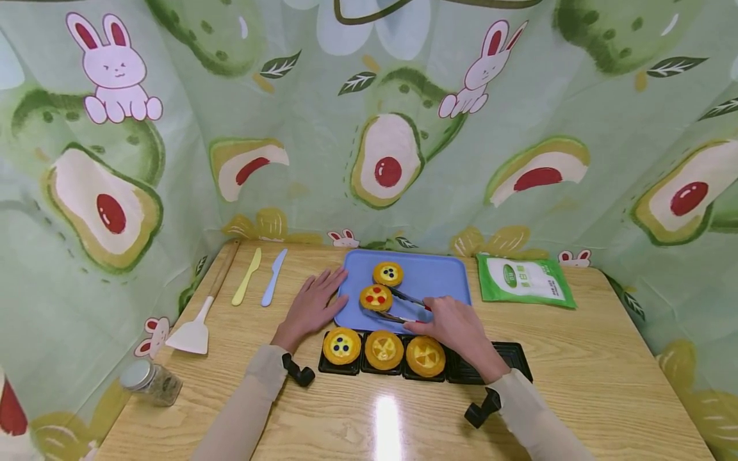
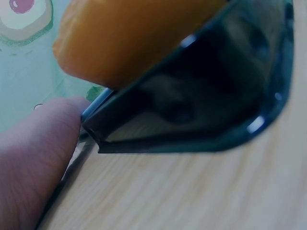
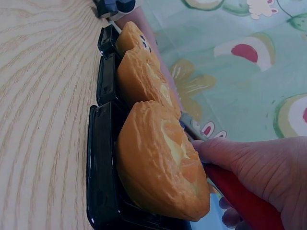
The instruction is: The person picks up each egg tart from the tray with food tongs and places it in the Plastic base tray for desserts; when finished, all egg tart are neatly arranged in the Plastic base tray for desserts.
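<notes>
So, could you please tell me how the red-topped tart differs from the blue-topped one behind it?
The red-topped tart has red pieces, the blue-topped tart dark blue dots. The red-topped tart is between the tongs' arms, the blue-topped tart outside them. Both have golden crusts and yellow filling.

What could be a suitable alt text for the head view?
A person's right hand holds tongs around a red-dotted tart on a blue tray, while the left hand touches the tray's left edge. Another tart lies behind it; three more tarts sit in black containers nearer the viewer.
</notes>
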Motion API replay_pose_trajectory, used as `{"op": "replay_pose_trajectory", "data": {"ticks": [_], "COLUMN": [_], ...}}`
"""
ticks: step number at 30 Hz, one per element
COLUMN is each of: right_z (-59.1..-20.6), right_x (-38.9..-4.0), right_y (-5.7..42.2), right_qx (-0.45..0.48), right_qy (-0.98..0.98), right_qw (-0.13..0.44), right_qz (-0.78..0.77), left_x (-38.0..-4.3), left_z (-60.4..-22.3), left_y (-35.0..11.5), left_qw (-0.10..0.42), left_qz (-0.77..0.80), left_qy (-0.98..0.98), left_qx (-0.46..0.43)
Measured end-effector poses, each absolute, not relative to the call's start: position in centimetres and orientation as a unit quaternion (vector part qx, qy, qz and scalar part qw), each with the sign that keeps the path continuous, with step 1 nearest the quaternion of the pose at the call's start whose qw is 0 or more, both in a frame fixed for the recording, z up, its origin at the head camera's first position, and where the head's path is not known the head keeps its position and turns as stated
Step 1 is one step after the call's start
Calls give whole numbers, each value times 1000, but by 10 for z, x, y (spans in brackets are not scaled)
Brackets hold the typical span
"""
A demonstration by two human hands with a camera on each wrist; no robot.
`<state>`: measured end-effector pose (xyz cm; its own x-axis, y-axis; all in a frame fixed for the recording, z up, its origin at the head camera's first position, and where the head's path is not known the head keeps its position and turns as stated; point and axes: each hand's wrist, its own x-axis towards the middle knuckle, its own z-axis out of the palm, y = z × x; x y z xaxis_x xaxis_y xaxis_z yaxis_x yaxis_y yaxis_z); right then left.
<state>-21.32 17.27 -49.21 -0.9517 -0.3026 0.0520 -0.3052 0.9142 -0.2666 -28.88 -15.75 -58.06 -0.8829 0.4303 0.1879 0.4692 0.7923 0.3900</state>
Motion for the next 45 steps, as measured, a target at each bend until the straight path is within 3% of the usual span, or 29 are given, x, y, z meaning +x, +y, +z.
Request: {"op": "replay_pose_trajectory", "data": {"ticks": [21, 45], "right_z": [-493, -477], "right_x": [-211, -191], "right_y": [177, 195], "right_qx": [167, 168], "right_qy": [-974, -972], "right_qw": [15, 78], "right_qz": [151, 146], "left_x": [-291, -289], "left_z": [-581, -580], "left_y": [-158, -157], "left_qw": [30, 42], "left_qz": [-210, -224], "left_qy": [-949, -944], "left_qx": [-232, -238]}}
